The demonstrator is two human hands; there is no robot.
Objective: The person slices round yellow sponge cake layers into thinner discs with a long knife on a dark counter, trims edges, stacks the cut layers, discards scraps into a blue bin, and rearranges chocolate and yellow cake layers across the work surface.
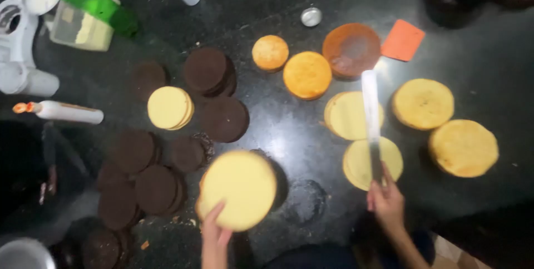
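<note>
Two hands at work over cake rounds on a dark tabletop [289, 130].

Left hand [214, 230], at six o'clock, closed on the edge of a pale yellow cake round [239, 188], lifted and tilted. Right hand [386, 202], at five o'clock, wrapped around a long knife [371, 116], blade pointing toward twelve over two more yellow rounds. Chocolate rounds [156, 188] stacked at eight o'clock.
</note>
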